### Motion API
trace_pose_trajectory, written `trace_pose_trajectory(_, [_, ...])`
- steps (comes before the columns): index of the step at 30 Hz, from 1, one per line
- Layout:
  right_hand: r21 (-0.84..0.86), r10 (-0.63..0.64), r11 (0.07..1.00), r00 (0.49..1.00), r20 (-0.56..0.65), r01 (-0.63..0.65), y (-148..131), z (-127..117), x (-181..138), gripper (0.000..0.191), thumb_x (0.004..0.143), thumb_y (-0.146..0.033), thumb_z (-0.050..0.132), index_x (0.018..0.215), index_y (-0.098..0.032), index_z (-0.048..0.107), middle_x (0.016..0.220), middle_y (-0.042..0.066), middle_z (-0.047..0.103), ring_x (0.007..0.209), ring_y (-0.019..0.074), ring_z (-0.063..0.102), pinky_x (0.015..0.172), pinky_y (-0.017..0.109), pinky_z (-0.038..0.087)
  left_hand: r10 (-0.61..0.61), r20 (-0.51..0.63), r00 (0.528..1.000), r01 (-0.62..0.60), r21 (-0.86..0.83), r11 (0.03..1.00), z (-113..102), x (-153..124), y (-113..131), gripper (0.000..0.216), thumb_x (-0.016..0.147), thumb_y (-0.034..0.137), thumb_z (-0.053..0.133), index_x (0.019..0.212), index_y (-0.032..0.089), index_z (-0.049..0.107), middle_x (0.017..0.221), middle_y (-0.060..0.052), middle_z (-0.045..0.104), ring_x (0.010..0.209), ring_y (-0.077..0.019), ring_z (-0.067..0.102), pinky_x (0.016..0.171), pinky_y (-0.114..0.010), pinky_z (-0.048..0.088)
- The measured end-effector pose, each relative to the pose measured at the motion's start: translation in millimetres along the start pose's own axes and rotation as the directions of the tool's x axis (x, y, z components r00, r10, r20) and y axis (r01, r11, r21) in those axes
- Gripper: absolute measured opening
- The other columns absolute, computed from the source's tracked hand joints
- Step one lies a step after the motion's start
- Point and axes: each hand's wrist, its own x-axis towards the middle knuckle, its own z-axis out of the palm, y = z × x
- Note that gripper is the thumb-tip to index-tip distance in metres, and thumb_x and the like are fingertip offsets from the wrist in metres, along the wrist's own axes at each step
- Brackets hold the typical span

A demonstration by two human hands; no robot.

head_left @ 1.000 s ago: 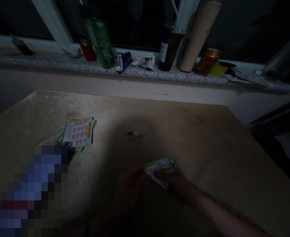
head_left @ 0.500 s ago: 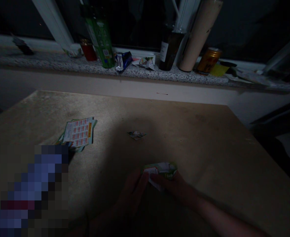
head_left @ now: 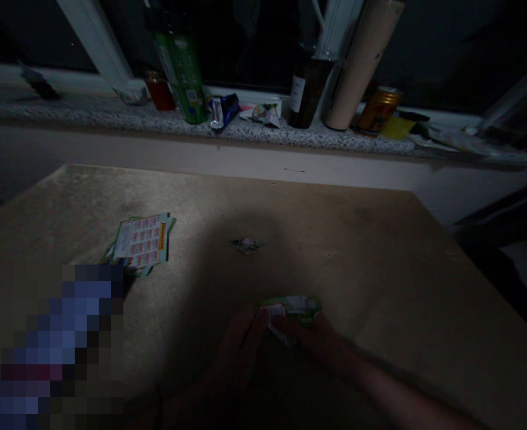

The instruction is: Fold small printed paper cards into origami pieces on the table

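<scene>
dimly, worn table (head_left: 380, 251) below cluttered sill (head_left: 88, 113)

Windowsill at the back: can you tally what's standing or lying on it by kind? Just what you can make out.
Bottles: 2, the green bottle and the dark bottle
Cans: 2, the gold can and the red can
Tall beige tube: 1
Crumpled wrappers: 2, the blue wrapper and the pale wrapper
Total: 7. Items at the far ends are too dark to identify.
</scene>
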Motion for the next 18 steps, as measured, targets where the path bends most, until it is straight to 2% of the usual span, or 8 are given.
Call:
trace_pose_trajectory(6, [0.043,0.012,0.999,1.000,0.003,-0.012,-6,1,0,0.034,0.066,-0.050,0.072,0.086,-0.022,0.072,0.083,0.003,0.072,0.081,0.0203,0.066,0.078,0.034,0.050,0.056,0.088,0.994,-0.058,0.014,0.998,4,3,11,0.033,0.074,0.050,0.064,0.083,0.019,0.072,0.081,-0.004,0.069,0.087,-0.0250,0.061,0.079,-0.028,0.048])
trace_pose_trajectory(11, [0.061,-0.006,0.998,1.000,0.024,0.004,-3,-1,1,0.028,0.070,-0.044,0.072,0.090,-0.024,0.072,0.086,0.002,0.072,0.086,0.0196,0.066,0.080,0.033,0.050,0.103,0.228,0.968,-0.110,0.018,0.994,4,6,12,0.038,0.081,0.051,0.054,0.089,0.018,0.072,0.078,-0.004,0.068,0.077,-0.0224,0.061,0.069,-0.026,0.048])
trace_pose_trajectory(14, [0.060,-0.022,0.998,0.999,0.029,0.020,0,-2,2,0.029,0.071,-0.044,0.071,0.091,-0.024,0.072,0.088,0.002,0.072,0.086,0.0193,0.066,0.081,0.033,0.049,0.139,0.224,0.965,-0.152,0.040,0.988,4,7,10,0.035,0.081,0.049,0.055,0.089,0.019,0.071,0.079,-0.004,0.067,0.077,-0.0219,0.060,0.071,-0.026,0.047])
trace_pose_trajectory(18, [0.024,-0.024,0.999,0.999,0.039,0.023,2,-2,3,0.030,0.074,-0.044,0.069,0.095,-0.022,0.071,0.090,0.004,0.071,0.089,0.0198,0.065,0.083,0.034,0.049,0.061,0.136,0.989,-0.071,0.065,0.995,1,6,3,0.034,0.077,0.052,0.059,0.077,0.019,0.071,0.076,-0.004,0.066,0.077,-0.0228,0.059,0.071,-0.026,0.047])
